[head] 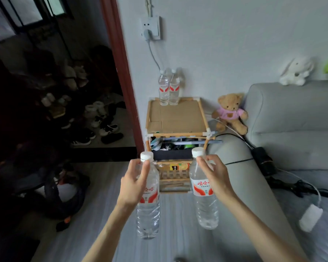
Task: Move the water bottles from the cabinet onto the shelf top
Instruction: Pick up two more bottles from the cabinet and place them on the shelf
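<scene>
The shelf top (176, 118) lay ahead of and above both hands, about equally near each, two bottles (169, 87) already upright at its back. The left hand (133, 181) gripped one upright bottle (148, 205) near its shoulder; the right hand (215, 176) gripped another bottle (204, 201) likewise.

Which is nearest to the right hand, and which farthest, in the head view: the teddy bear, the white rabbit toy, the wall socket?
From the right hand:
1. Teddy bear, on the sofa arm beside the shelf.
2. White rabbit toy, on the sofa back.
3. Wall socket, high on the wall.
</scene>
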